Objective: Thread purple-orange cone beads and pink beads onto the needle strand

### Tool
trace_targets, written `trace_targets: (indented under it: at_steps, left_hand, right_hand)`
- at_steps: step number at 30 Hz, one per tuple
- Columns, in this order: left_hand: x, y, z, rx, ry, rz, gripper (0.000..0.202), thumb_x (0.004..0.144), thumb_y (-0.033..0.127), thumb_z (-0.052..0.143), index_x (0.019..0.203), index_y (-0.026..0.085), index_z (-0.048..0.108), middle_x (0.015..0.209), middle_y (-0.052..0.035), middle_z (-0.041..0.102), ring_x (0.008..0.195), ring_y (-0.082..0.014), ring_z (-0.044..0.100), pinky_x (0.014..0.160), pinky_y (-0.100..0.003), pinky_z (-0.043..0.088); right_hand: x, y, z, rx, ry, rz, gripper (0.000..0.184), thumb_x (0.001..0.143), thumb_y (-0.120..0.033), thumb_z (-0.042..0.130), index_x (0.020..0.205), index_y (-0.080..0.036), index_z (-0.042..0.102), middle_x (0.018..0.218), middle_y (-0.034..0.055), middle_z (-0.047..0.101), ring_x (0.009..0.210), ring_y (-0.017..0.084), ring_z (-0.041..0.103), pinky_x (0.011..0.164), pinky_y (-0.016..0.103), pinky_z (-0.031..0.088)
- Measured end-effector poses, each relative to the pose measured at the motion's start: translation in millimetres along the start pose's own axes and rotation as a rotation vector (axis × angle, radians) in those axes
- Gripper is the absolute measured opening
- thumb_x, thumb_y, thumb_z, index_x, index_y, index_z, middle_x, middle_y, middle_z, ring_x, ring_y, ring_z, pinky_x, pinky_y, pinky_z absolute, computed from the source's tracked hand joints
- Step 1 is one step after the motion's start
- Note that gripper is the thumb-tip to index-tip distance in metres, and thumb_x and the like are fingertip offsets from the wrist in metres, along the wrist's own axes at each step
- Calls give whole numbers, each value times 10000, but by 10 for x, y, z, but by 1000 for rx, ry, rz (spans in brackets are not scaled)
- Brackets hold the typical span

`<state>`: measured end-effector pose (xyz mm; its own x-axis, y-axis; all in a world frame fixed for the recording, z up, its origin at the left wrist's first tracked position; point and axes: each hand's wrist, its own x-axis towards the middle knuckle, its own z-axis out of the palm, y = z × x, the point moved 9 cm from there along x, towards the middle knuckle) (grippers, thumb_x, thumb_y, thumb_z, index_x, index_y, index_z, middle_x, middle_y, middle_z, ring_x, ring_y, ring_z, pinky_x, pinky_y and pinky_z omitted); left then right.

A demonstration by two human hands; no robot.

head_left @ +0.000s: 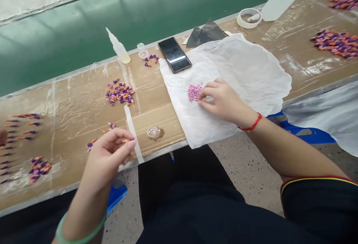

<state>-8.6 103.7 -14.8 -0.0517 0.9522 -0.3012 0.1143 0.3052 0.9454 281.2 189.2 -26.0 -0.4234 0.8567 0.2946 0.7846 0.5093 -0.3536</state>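
My left hand [112, 152] is raised over the table's near edge, thumb and fingers pinched on a small orange-and-pink piece [125, 140]. Its far side is hidden by the fingers. At the edge of a little heap of pink beads [194, 93] is my right hand [219, 100], fingers curled and thumb close to the index fingertip. Whatever lies between those tips is too small to make out. The beads rest on a white cloth [223, 63]. Between my hands stands a small clear dish [153, 132] on a cardboard patch.
Purple-and-orange pieces lie in a pile [120, 93] and in rows [8, 147] at left, with more piles [335, 43] at right. A squeeze bottle [120, 48], a phone [175, 54], a clear cup [142, 50] and a tape roll [248, 18] line the far side. Another person's fingertips [2, 137] show at far left.
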Motion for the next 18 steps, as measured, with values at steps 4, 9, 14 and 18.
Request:
trace_targets:
  at_steps: [4,9,14,18]
  left_hand:
    - [-96,14,181,26,-30,96,114,687,183,765,741,166,666,510,47,562,400,-54,457,390,-158,336]
    - [-135,78,299,28,-74,168,74,731,184,715,770,163,656,519,56,536,413,-57,461,399,-168,351]
    - [-174,100,276,1,-69,182,88,746,182,712,762,173,626,554,54,545,420,-54,471,400,-165,354]
    - [-207,38,306,-23,-108,182,109,786,199,714,757,180,611,562,53,546,423,-55,465,403,-167,355]
  right_hand:
    - [11,-44,68,-29,-35,-59,112,860,-219,592,749,-214,604,833,69,671,802,251,527,837,431,464]
    - [17,2,107,-60,-5,-130,109,868,-228,590,759,-220,594,843,98,675,771,259,512,789,436,459]
    - [0,-11,118,-47,23,-165,122,862,-203,596,749,-231,559,800,87,644,754,251,491,765,431,434]
    - [17,-47,150,-98,27,-158,141,859,-168,582,736,-224,545,782,94,633,761,261,474,742,432,428]
